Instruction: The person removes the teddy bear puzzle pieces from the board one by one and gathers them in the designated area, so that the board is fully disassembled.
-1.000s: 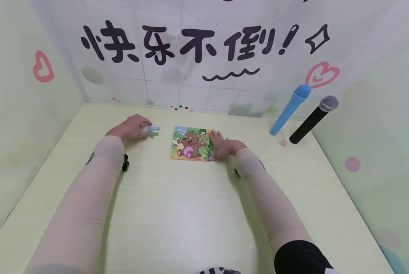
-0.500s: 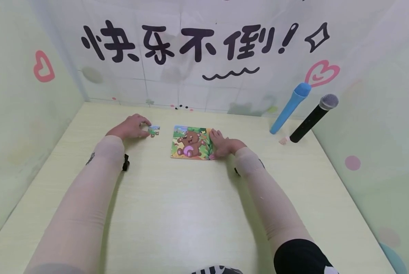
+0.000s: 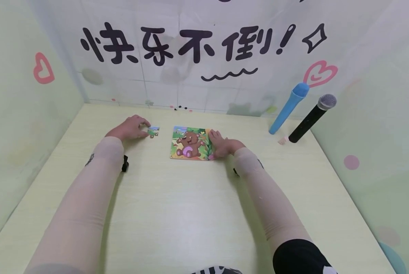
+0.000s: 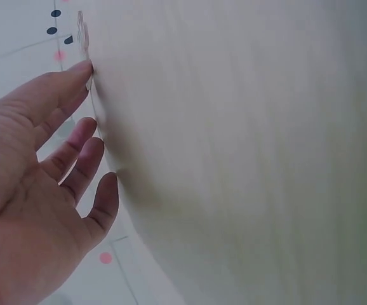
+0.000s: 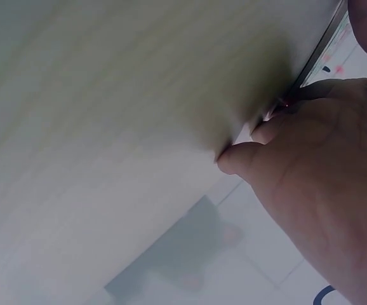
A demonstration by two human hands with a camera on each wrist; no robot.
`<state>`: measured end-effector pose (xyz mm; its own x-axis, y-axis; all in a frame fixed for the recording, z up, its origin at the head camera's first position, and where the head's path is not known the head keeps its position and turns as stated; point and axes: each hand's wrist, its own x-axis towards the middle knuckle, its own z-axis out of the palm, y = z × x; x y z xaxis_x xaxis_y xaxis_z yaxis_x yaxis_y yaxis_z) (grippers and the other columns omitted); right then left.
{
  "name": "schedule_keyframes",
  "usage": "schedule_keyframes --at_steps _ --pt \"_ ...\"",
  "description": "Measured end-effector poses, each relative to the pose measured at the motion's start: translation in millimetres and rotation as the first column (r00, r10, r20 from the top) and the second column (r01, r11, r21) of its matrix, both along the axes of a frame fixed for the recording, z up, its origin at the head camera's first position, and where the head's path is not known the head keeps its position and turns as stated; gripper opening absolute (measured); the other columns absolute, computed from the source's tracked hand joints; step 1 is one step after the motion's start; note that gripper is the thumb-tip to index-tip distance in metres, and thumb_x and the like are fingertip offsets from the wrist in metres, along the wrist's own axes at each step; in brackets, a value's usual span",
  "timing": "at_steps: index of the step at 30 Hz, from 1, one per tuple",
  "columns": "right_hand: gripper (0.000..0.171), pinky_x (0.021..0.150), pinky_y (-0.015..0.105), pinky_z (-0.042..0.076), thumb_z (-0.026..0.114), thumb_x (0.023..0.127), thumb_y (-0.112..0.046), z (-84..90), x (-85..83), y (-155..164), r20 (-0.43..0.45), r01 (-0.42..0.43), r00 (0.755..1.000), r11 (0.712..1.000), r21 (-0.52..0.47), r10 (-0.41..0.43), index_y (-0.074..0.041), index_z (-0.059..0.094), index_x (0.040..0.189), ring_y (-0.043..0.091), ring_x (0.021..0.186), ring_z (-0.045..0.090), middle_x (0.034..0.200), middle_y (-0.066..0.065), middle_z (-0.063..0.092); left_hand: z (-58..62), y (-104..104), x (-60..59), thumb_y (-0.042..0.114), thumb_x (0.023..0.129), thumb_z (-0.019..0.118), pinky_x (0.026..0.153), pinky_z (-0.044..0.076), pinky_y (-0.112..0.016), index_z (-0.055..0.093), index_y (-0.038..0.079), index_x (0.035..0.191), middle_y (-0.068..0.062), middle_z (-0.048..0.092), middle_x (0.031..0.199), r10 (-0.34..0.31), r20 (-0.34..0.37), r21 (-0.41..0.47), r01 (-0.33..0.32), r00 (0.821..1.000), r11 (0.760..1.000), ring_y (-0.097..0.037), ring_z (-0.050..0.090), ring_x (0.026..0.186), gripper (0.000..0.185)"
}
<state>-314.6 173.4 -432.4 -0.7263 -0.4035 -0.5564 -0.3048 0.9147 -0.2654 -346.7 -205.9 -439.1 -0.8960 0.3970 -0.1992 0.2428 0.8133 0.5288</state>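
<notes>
In the head view my left hand point(image 3: 132, 127) is at the left, pinching a small jigsaw piece point(image 3: 154, 132) between thumb and fingers. In the left wrist view the piece point(image 4: 82, 32) shows edge-on beyond the fingertips, and the other fingers are spread loosely near the tabletop. A flat jigsaw puzzle point(image 3: 190, 144) of a brown bear lies to the right of the piece. My right hand point(image 3: 222, 144) rests on the puzzle's right edge, fingers extended toward the back and thumb toward the front corner. In the right wrist view its fingertips come down to the tabletop beside the puzzle's edge.
A blue microphone point(image 3: 288, 110) and a black microphone point(image 3: 307, 123) stand at the back right of the table point(image 3: 177, 213). A small pale pink bit point(image 3: 282, 141) lies by the black one. Printed cloth walls point(image 3: 211, 87) close the table in at the back and both sides.
The head view has shifted very slightly. Both hands, the jigsaw piece and the puzzle stay in place.
</notes>
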Motion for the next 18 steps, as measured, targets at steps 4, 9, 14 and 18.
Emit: schedule_keyframes --at_steps 4,9,14,18 --pt "0.107 0.122 0.057 0.003 0.065 0.098 -0.039 0.7 0.0 -1 -0.005 -0.003 1.0 1.0 0.006 0.003 -0.003 -0.014 0.159 0.03 0.153 -0.019 0.167 0.013 -0.021 3.4 1 1.3 0.016 0.097 0.067 0.116 0.02 -0.065 0.052 -0.003 0.14 -0.031 0.033 0.15 -0.002 0.01 -0.027 0.002 1.0 1.0 -0.05 0.026 0.14 0.049" --pt "0.106 0.123 0.056 0.003 0.065 0.098 -0.039 1.4 0.2 -2 -0.008 0.001 1.0 1.0 0.014 -0.001 -0.004 -0.013 0.16 0.029 0.153 -0.019 0.167 0.012 -0.02 10.0 5 2.6 0.019 0.099 0.064 0.115 0.021 -0.067 0.052 -0.003 0.141 -0.032 0.035 0.149 -0.017 0.004 -0.065 0.017 1.0 0.998 -0.052 0.027 0.139 0.049" --pt "0.105 0.123 0.055 0.001 0.065 0.098 -0.037 1.2 0.7 -3 0.0 0.023 1.0 1.0 0.008 -0.023 -0.005 -0.013 0.16 0.028 0.153 -0.019 0.167 0.01 -0.02 17.8 17 2.2 0.019 0.101 0.059 0.115 0.023 -0.064 0.053 -0.004 0.14 -0.032 0.039 0.147 -0.037 -0.041 -0.064 0.035 0.998 0.997 -0.05 0.03 0.138 0.045" --pt "0.105 0.122 0.056 0.001 0.066 0.098 -0.037 0.7 0.7 -4 0.0 0.027 1.0 1.0 0.003 -0.027 -0.006 -0.012 0.16 0.028 0.153 -0.019 0.167 0.01 -0.02 24.6 36 2.3 0.019 0.102 0.058 0.115 0.026 -0.062 0.053 -0.002 0.14 -0.03 0.04 0.147 -0.04 -0.037 -0.053 0.038 0.999 0.998 -0.047 0.033 0.138 0.044"
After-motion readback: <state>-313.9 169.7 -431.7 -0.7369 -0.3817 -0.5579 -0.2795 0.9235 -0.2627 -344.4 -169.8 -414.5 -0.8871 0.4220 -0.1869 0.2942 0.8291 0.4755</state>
